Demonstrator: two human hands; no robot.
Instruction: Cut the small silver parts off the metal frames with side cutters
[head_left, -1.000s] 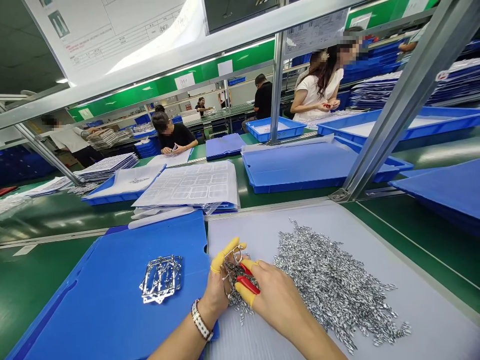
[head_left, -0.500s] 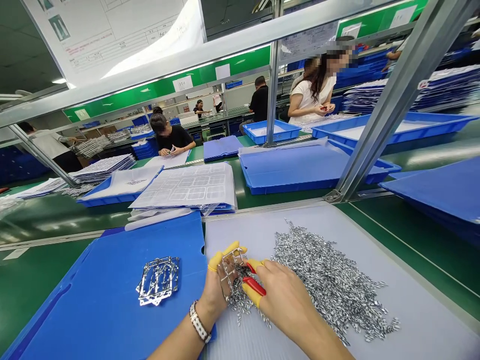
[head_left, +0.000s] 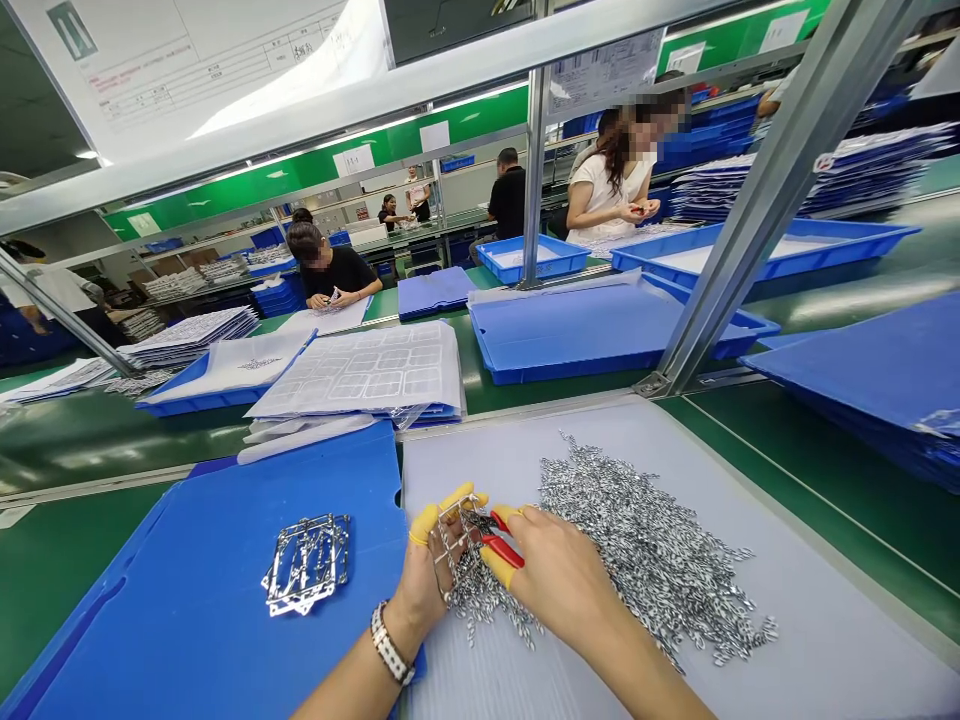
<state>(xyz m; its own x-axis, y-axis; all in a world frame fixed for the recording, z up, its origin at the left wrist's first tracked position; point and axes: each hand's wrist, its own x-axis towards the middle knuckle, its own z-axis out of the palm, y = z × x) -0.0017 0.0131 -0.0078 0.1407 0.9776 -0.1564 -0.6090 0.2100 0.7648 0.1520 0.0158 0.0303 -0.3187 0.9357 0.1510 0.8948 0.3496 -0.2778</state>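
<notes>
My left hand (head_left: 424, 570), with yellow finger cots, grips a shiny silver sprue frame (head_left: 452, 535) by its edge. In my right hand (head_left: 555, 570) are red-handled cutting pliers (head_left: 504, 548), their jaws up against the frame's bars; whether they touch cannot be made out. Right of my hands spreads a large heap of small silver parts (head_left: 645, 540). More small parts (head_left: 491, 600) lie below the frame, partly behind my hands. Several silver frames (head_left: 307, 563) are stacked on the blue sheet (head_left: 195, 600) to the left.
A metal post (head_left: 780, 200) rises at the right behind the whitish work sheet (head_left: 465, 460). Beyond stand wrapped trays (head_left: 360, 370), a blue tray (head_left: 570, 340) and blue boards (head_left: 862, 370). Across the bench, a person in black (head_left: 334, 270) and one in white (head_left: 611, 190) handle small things.
The whole view has shifted slightly, so the scene sits a little further left. My hands keep the same grips on the frame and pliers.
</notes>
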